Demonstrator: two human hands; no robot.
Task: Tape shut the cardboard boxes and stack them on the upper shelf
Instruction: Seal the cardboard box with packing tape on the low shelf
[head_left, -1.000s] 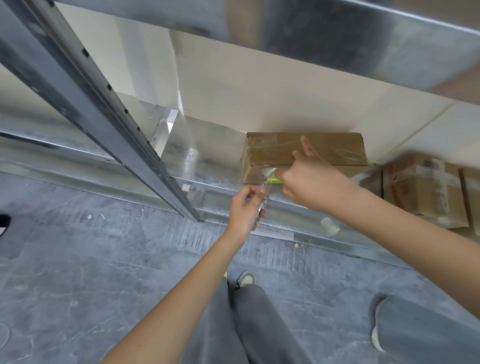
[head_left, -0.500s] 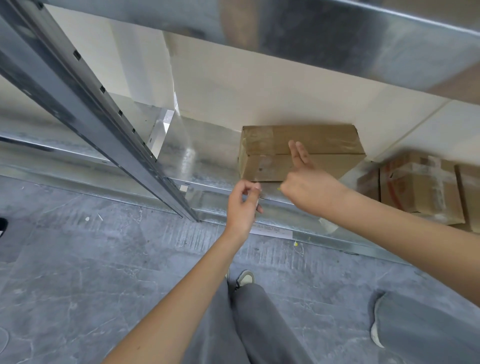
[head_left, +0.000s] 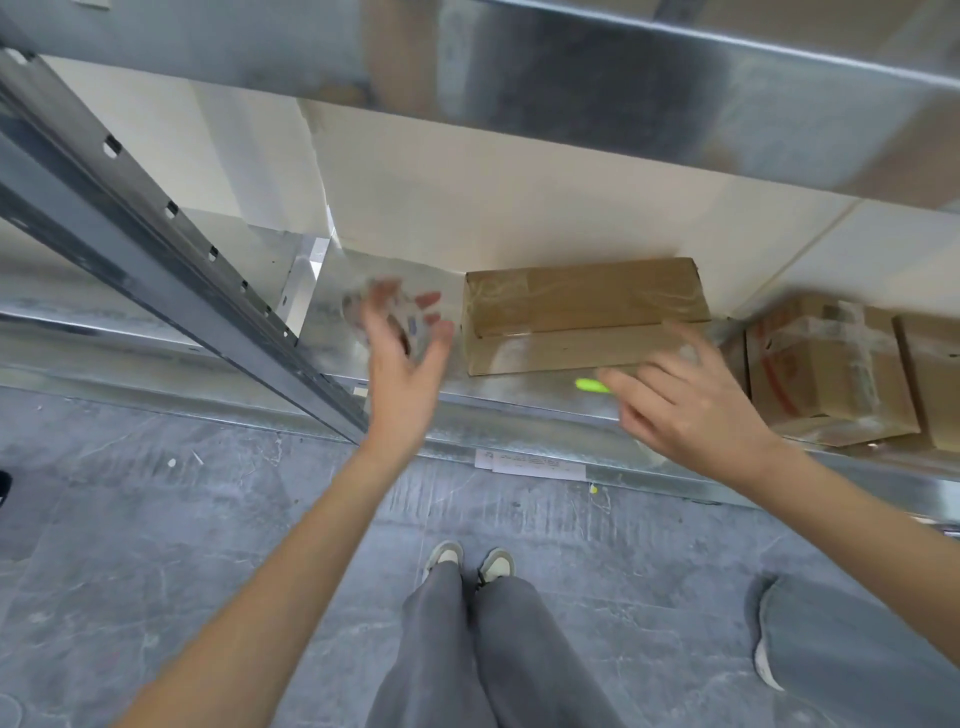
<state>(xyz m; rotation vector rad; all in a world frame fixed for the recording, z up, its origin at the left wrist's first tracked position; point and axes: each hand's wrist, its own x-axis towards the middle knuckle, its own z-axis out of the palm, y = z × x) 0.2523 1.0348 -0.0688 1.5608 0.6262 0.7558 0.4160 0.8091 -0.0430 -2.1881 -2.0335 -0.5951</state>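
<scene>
A brown cardboard box (head_left: 587, 312), clear tape across its top, lies on the metal shelf (head_left: 498, 402) against the wall. My left hand (head_left: 408, 364) is raised just left of the box, its fingers curled around a blurred clear tape roll (head_left: 387, 314). My right hand (head_left: 691, 402) hovers palm down at the box's front right corner. A bright green tool tip (head_left: 592, 385) pokes out from under its fingers. The upper shelf beam (head_left: 571, 78) runs overhead.
More taped cardboard boxes (head_left: 831, 374) stand on the same shelf to the right. A slanted metal upright (head_left: 182, 280) crosses the left side. A paper label (head_left: 530, 464) sticks to the shelf's front edge. My legs and a grey object (head_left: 857, 654) are on the floor.
My left hand rose from the shelf's front edge up and left onto the shelf with the roll. My right hand left the box front and slid right and down.
</scene>
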